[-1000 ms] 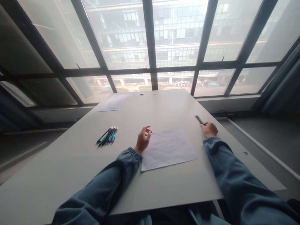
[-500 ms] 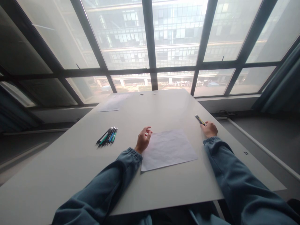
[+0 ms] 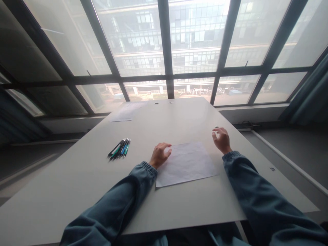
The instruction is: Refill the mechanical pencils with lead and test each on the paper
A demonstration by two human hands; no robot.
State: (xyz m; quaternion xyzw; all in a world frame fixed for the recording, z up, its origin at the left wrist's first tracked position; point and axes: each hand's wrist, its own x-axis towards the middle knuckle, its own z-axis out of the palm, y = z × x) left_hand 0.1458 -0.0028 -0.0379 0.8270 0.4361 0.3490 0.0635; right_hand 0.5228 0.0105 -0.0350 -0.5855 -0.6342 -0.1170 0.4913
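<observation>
A white, slightly creased sheet of paper (image 3: pixel 188 164) lies on the white table (image 3: pixel 84 171) in front of me. My left hand (image 3: pixel 160 155) rests palm down with its fingertips on the sheet's upper left corner. My right hand (image 3: pixel 220 139) is raised just off the table past the sheet's upper right corner, fingers curled around a pen (image 3: pixel 216 127). Only the pen's light tip shows above the fingers; the rest is hidden by the hand. Both arms wear blue sleeves.
A bunch of several pens (image 3: pixel 120 149) with black, green and blue barrels lies left of my left hand. Another sheet (image 3: pixel 125 112) sits at the table's far left edge. Large windows stand behind the table, and a curtain (image 3: pixel 307 99) hangs at the right.
My right hand lifted off the table and moved left with the pen, which had lain flat beyond it. My left hand lowered its fingers onto the paper's corner. The view shifted slightly.
</observation>
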